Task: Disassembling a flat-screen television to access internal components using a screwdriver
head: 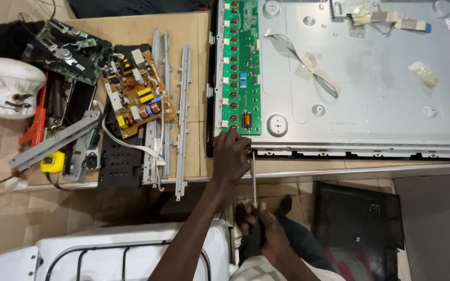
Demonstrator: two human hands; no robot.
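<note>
left hand [231, 156] — on metal panel [371, 93] edge | right hand [266, 221] — grips screwdriver [254, 177]

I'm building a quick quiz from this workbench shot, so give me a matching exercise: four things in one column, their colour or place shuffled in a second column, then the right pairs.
Things
1. long circuit board on the metal panel
2. circuit board on the wooden table
3. left hand
4. right hand

Colour or place
A. brown, among loose metal rails
B. low down, on the screwdriver handle
C. green, along the panel's left edge
D. at the panel's near left corner, by the screwdriver tip

Pairs: 1-C, 2-A, 3-D, 4-B
</note>
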